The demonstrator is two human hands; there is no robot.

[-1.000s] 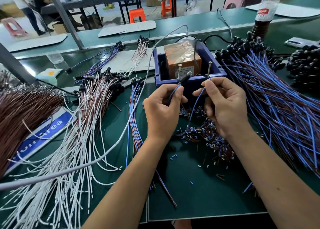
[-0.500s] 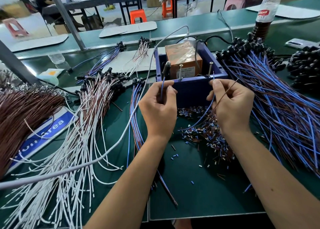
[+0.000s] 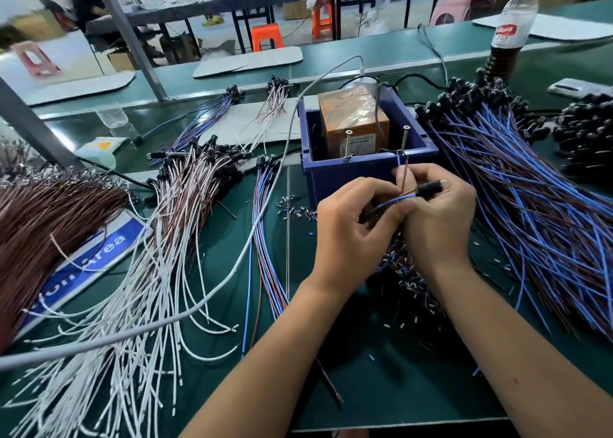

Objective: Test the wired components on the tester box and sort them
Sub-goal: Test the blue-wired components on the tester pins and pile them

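My two hands meet just in front of the dark blue plastic tester box [image 3: 335,175], which sits on the green bench mat [image 3: 381,394]. My left hand [image 3: 351,231] has its fingers curled, pinching the blue and brown wires of one small wired component with a black cylindrical head [image 3: 429,188]. My right hand [image 3: 438,218] is curled too, holding that black head against its index finger (the head points away from the box's left side). The two wire ends rise from between my fingertips toward the box's near rim, close to the right one of two upright metal screws [image 3: 405,139]; I cannot tell whether they touch it. Inside the box stands an orange block wrapped in clear film [image 3: 351,115].

Right of the box lies a large fan of blue and brown wired components with black heads [image 3: 530,205]. Left of the box lie a narrow bundle of blue and brown leads [image 3: 265,238], then a wide spread of white and brown leads [image 3: 159,255]. A scatter of tiny cut insulation bits [image 3: 404,278] lies on the mat just in front of the box, partly under my hands. A grey cable [image 3: 205,291] curves from behind the box across the left piles.
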